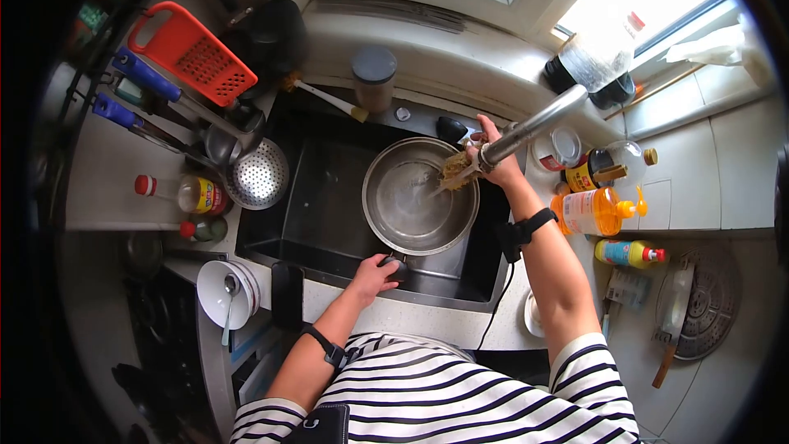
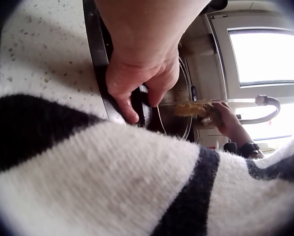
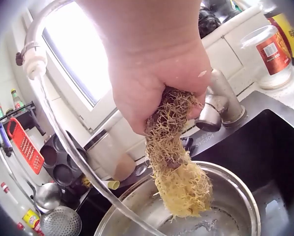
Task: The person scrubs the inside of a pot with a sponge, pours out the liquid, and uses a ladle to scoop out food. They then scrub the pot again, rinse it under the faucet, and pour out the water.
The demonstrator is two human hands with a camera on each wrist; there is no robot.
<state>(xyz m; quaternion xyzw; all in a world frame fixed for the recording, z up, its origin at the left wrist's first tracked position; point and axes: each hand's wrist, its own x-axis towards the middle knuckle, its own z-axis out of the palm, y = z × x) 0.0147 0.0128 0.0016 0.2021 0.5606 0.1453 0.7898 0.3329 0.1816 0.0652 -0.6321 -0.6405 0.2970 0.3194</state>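
A round steel pan (image 1: 393, 226) stands in the dark sink (image 1: 308, 173), with a little water in its bottom. My left hand (image 1: 371, 281) grips the pan's black side handle (image 2: 146, 105) at the front of the sink, fingers and thumb on either side of it. Above the pan's far right rim, my right hand (image 1: 498, 166) holds a bristly, fibrous scrub brush (image 3: 179, 162) by its upper part. The brush's yellowish tip points down over the pan. From the tap (image 1: 538, 125) a stream of water (image 3: 83, 167) falls into the pan.
Ladles, a skimmer (image 1: 257, 174) and a red grater (image 1: 193, 53) hang at left. Stacked bowls (image 1: 215, 296) and a phone-like black slab (image 1: 288, 294) lie on the front counter. Bottles, including an orange pump bottle (image 1: 590, 211), line the right side. A lidded jar (image 1: 374, 78) stands behind the sink.
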